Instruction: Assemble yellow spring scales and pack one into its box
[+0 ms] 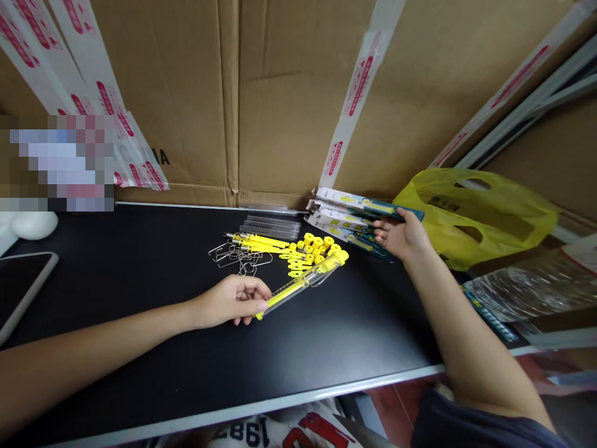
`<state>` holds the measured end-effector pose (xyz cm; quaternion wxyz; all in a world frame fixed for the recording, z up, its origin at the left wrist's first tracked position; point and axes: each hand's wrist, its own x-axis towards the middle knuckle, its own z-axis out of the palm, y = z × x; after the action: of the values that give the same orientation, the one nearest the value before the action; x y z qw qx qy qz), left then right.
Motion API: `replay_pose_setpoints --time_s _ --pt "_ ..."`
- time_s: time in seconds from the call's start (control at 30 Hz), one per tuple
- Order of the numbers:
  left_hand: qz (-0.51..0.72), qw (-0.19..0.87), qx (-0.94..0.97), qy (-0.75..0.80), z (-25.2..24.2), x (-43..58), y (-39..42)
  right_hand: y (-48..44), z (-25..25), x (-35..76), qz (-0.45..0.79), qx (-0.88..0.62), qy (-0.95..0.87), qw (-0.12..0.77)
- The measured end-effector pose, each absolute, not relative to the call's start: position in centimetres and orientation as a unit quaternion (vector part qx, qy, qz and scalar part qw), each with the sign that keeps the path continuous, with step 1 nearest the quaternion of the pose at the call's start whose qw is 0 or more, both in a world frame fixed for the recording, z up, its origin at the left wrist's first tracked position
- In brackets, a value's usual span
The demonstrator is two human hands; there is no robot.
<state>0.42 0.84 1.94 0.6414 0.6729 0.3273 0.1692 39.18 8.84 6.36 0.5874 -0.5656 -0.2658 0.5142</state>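
Head view. Our left hand [233, 300] rests on the black table [140, 261], fingers curled round the near end of a clear tube with a yellow insert [303, 283]. The tube lies flat and angled away to the right, its far yellow cap ending just beside a heap of small yellow parts [317, 246]. Thumb and fingertips pinch only the tip, so most of the tube's length sticks out unsupported beyond the fingers.

Our right hand [401, 236] reaches to the stack of flat printed boxes [347, 214] by the cardboard wall [280, 93], fingers loosely spread and touching the edge of the stack (whether one box is actually gripped, we cannot tell). A yellow plastic bag [480, 214] sits just behind that hand.

Also noted: wire clips [237, 255] and assembled yellow pieces [261, 241] left of the heap, empty clear tubes [273, 227] behind them, a tablet [23, 286] at the far left edge.

Handling judgement: the end pinch looks light, so we would keep the tube level and low to the table, so the insert does not slide out, and draw a single box off the top rather than dragging the stack.
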Motion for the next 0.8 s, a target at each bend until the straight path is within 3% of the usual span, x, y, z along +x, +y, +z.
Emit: replay_pose_setpoints --time_s 0.37,0.67,0.8 --pt "0.178 0.637 0.681 0.314 1.7 0.5 0.8 8.4 6.9 38.6 0.498 -0.561 -0.359 0.555" --pt "0.223 0.600 0.696 0.325 1.6 0.6 0.3 3.0 6.4 31.2 0.492 -0.499 -0.651 0.292" --pt "0.232 0.509 0.755 0.344 1.7 0.5 -0.1 1.6 6.0 29.9 0.471 -0.475 -0.698 0.255"
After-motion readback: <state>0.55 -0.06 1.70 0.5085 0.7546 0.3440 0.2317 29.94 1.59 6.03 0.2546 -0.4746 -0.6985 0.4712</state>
